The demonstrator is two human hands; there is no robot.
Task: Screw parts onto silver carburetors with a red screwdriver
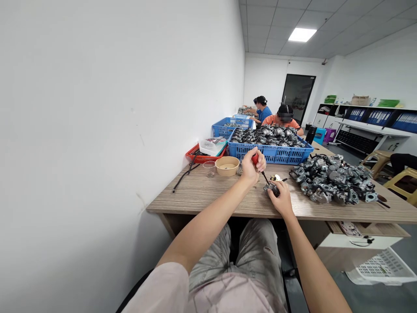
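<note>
My left hand (pixel 250 168) is closed round the red handle of a screwdriver (pixel 265 177), whose dark shaft slants down to the right. The tip meets a small grey metal carburetor (pixel 269 188) lying on the wooden table (pixel 208 194). With its fingers bent over the right side of that carburetor, my right hand (pixel 282 200) holds it against the tabletop and hides part of it. Just behind lies a small yellow and white piece (pixel 276 177), too small to make out. A heap of similar carburetors (pixel 335 179) sits to the right of my right hand.
Behind my hands stands a blue crate (pixel 270 154) full of carburetors, with another blue crate (pixel 219 129) beyond. Left are a tan bowl (pixel 227 167), a clear cup (pixel 210 168), a red tray (pixel 202 159) and a black hose (pixel 185 175). Two people sit farther back.
</note>
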